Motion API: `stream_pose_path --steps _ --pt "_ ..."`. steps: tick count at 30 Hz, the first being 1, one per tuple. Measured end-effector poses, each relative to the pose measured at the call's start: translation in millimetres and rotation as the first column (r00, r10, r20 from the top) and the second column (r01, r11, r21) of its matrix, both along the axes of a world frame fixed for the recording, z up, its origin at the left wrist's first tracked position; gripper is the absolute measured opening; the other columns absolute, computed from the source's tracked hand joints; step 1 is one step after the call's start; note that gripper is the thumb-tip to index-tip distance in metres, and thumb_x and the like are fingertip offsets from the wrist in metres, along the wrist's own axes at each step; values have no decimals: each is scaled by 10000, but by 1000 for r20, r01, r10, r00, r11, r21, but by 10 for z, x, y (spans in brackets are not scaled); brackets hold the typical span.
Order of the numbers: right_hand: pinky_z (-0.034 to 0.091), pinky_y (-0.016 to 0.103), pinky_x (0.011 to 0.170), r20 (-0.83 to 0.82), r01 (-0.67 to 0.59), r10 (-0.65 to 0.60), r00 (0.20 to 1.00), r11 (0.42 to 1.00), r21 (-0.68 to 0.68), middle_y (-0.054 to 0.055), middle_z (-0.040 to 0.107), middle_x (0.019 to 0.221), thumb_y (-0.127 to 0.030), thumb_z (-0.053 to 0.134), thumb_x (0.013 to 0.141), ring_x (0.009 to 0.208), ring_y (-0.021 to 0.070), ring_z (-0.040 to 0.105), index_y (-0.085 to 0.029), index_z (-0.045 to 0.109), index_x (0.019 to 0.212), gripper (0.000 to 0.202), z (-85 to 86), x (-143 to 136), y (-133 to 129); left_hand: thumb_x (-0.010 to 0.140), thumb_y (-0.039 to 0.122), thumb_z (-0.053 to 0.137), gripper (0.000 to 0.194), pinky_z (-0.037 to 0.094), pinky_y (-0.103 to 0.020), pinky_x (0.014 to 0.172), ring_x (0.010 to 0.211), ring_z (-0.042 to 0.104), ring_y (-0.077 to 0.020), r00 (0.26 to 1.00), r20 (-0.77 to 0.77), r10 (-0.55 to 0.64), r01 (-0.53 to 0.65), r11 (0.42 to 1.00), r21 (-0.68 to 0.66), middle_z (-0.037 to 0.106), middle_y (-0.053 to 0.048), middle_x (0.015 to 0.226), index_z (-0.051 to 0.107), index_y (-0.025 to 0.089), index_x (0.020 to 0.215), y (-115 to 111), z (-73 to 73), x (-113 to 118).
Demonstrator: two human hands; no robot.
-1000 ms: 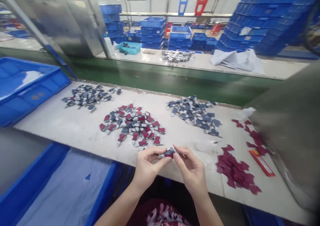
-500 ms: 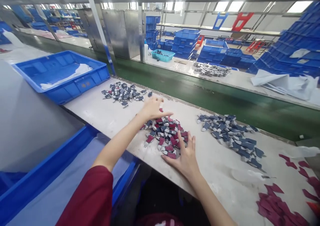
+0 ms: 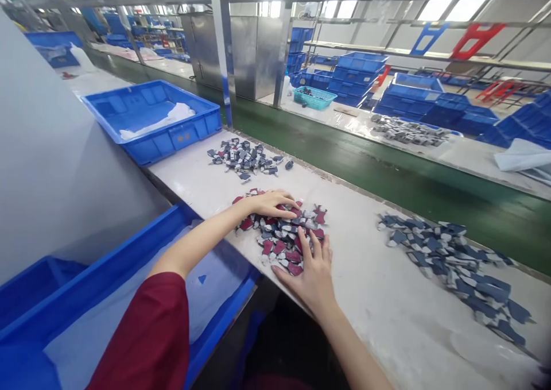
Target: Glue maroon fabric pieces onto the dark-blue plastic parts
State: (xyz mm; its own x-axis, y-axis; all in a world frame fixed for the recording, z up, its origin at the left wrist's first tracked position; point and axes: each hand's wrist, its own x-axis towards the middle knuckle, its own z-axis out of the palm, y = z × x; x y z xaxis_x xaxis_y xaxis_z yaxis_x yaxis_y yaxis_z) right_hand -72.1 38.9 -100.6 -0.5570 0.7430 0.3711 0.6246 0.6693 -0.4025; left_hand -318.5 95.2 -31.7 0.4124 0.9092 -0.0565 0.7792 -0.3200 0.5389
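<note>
A heap of small maroon, navy and white pieces (image 3: 279, 246) lies on the white bench in front of me; what exactly they are is too small to tell. Over its far left part rests my left hand (image 3: 273, 203), palm down with fingers stretched. My right hand (image 3: 314, 272) lies against the near right side of the heap, fingers spread and touching its edge pieces. Neither hand grips a piece that I can see. Behind the heap sits a smaller pile of navy and white pieces (image 3: 245, 157).
Farther right spreads another pile of navy and white pieces (image 3: 456, 263). A blue crate (image 3: 181, 140) with white cloth stands at the bench's left end. Below it is a larger blue bin (image 3: 129, 275) lined with pale sheet. A green conveyor belt (image 3: 353, 169) runs behind the bench.
My left hand has come down from above the heap's back edge onto its top. My right hand stays beside the heap. The view has turned left, shifting the scene rightward.
</note>
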Motion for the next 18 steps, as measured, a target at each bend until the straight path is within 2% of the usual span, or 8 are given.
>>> stream_pose_path --steps 4,7,10,12,15,16,17,18 --pt "343 740 1034 -27 -110 111 993 994 12 168 412 1498 -590 707 766 1452 519 203 -282 331 1535 909 -5 -359 -261 943 485 559 423 345 -390 1116 1299 502 -283 989 51 135 -139 988 69 571 -112 1379 670 213 1247 -595 -16 -301" --pt "331 720 1060 -45 -205 204 978 979 -22 176 397 1508 -533 731 768 1453 512 211 -277 359 1531 886 13 -720 -496 945 461 556 392 381 -402 1107 1276 533 -280 957 80 280 -288 950 117 585 -122 1367 679 201 1211 -1133 -37 -565" --pt "311 722 1077 -44 -323 321 946 943 -77 188 394 1516 -488 760 761 1451 511 222 -269 384 1524 879 49 -1091 -768 963 462 504 388 374 -433 1128 1285 535 -286 880 126 458 -473 869 147 606 -120 1351 674 198 1191 -1750 -56 -812" --pt "312 724 1077 -40 -467 466 884 879 -94 177 375 1541 -453 767 768 1457 502 218 -285 383 1524 865 87 -1254 -922 977 458 464 401 363 -441 1141 1302 526 -292 796 175 579 -602 787 135 603 -118 1368 663 188 1197 -2171 -84 -912" --pt "372 647 1093 -95 -660 654 750 750 -46 114 331 1585 -404 702 837 1482 429 210 -326 406 1505 735 166 -1260 -941 991 470 401 434 381 -431 1134 1284 551 -292 680 234 694 -725 684 77 639 -120 1322 666 179 1173 -2726 -209 -875" --pt "390 604 1101 -130 -676 669 732 737 -13 93 328 1587 -393 666 865 1489 395 208 -331 429 1488 669 194 -1195 -856 991 478 386 444 393 -435 1127 1272 563 -293 628 246 738 -770 635 63 653 -117 1304 667 184 1170 -2871 -284 -798" --pt "385 570 1120 -167 -654 648 744 756 17 85 334 1579 -388 635 887 1497 369 196 -322 458 1469 611 219 -1101 -720 986 489 387 448 403 -445 1121 1268 569 -297 577 246 779 -810 585 49 660 -114 1297 665 191 1174 -2992 -374 -686" --pt "375 552 1132 -203 -584 579 789 811 42 88 369 1549 -382 604 907 1491 350 212 -311 496 1438 546 240 -985 -536 973 504 408 447 408 -462 1116 1271 569 -306 526 233 818 -845 533 39 660 -112 1302 666 200 1175 -3085 -479 -537"
